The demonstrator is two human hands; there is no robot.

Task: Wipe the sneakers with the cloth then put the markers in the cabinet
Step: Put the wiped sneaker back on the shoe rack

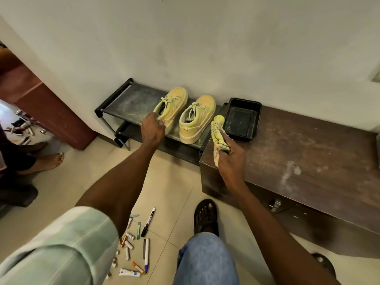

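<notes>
Two pieces of furniture first: low brown cabinet (308, 157) on the right, top dusty, with black tray (242, 118) at its near-left corner; dark shoe rack (127, 103) just beside it against the wall. Next, both yellow sneakers (185, 114) side by side on the rack's top shelf, toes to the wall, heels out. Then left hand (153, 129) at the heel collar of the left sneaker (172, 105), fingers curled on the rim, seemingly pinching it. Right hand (231, 159) clenched around a bunched yellow cloth (218, 132), held over the cabinet's left edge, just beside the right sneaker (196, 120) and apart from it. Smallest last: markers (147, 239) scattered on the floor tiles below among batteries and small tubes, none yet in the cabinet. Judged as the very start of wiping. To do well: keep a firm hold at the heel so the shoe cannot slide on the shelf, or lift clear; open out the cloth for a flat face rather than a wad; work toe to heel, then the pale sole edge; turn the cloth once soiled. Risk: knocking the neighbouring shoe off the shelf edge.
</notes>
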